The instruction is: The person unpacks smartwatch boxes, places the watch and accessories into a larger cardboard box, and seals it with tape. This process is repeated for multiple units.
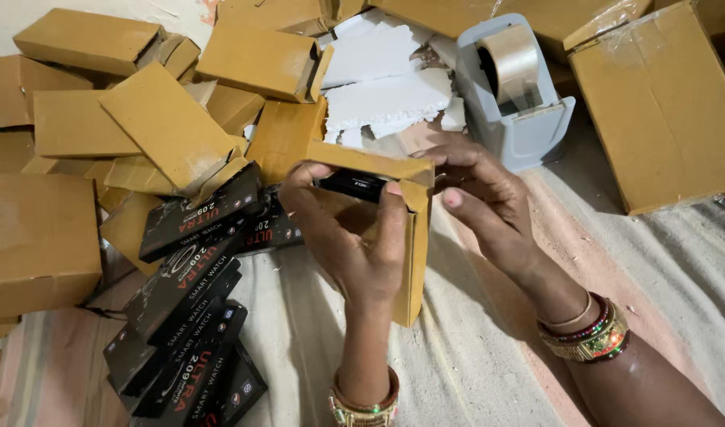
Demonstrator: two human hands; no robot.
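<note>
My left hand (353,237) grips a small brown cardboard box (414,261) from the front, thumb on its open top edge. Inside the opening sits a black product box (353,184), partly hidden by the cardboard. My right hand (481,194) holds the box's upper right corner and top flap (370,160) with its fingers. Bangles ring both wrists.
Several black product boxes (185,292) lie stacked at lower left. Many closed brown cardboard boxes (42,241) pile up along the left and top. A grey tape dispenser (521,111) with a tape roll stands behind, beside white foam pieces (386,99). A larger carton (663,111) lies at right on the cloth.
</note>
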